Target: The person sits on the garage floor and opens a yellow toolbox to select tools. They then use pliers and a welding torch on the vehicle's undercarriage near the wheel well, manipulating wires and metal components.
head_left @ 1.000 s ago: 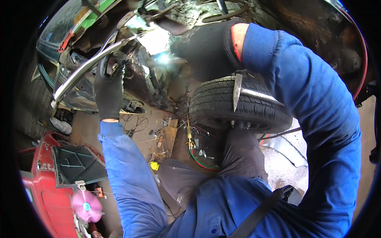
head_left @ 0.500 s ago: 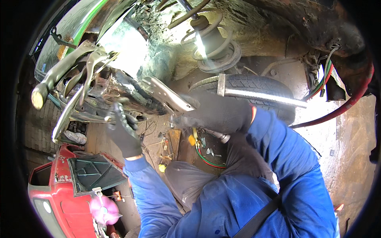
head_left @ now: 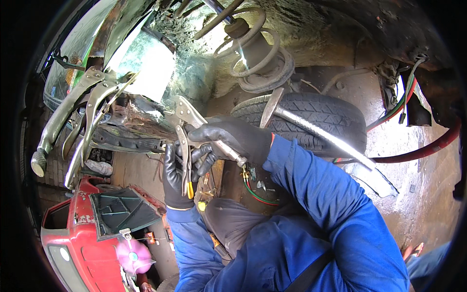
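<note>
Locking pliers [head_left: 194, 115] are held between my two gloved hands, jaws pointing up toward the rusty body edge [head_left: 138, 114] of a vehicle. My right hand [head_left: 228, 138] wraps the long handle with the adjusting screw. My left hand [head_left: 176, 180] closes around the other handle, which has a yellow-tipped lever and swings down. The jaws look apart, and I see nothing between them. Further left, a second, larger pair of locking pliers [head_left: 65, 117] hangs on the body edge, handles pointing down and left.
A hammer [head_left: 326, 137] leans across a tyre [head_left: 321, 109] on the right. Behind rises a coil spring [head_left: 265, 51]. Red and green hoses [head_left: 258, 195] and a thick red hose [head_left: 433, 148] run nearby. A red vehicle [head_left: 92, 243] stands lower left. Part of another person [head_left: 428, 263] shows lower right.
My left hand has moved right onto the pliers' handle. The pliers have turned and their handles now spread apart; my right hand has shifted left with them.
</note>
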{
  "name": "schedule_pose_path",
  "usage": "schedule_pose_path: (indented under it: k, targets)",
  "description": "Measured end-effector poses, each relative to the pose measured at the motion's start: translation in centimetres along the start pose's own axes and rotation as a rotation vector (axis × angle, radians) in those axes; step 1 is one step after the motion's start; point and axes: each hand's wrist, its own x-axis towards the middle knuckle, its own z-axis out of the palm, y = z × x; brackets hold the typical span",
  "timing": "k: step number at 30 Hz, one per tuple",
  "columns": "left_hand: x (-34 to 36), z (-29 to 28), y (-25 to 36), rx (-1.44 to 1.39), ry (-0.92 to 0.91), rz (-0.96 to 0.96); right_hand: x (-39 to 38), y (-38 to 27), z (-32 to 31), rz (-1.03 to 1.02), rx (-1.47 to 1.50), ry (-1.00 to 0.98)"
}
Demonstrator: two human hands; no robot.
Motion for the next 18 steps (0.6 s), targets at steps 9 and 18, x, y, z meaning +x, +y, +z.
schedule_pose_path:
  k: [9,18]
  targets:
    - [1.4,-0.1,1.6,0.029,-0.05,-0.027,4.1,-0.3,-0.8,0.115,0.184,-0.081]
    - [2.8,4.0,-3.3,0.225,0.341,0.222,3.9,-1.2,-0.5,0.057,-0.252,0.067]
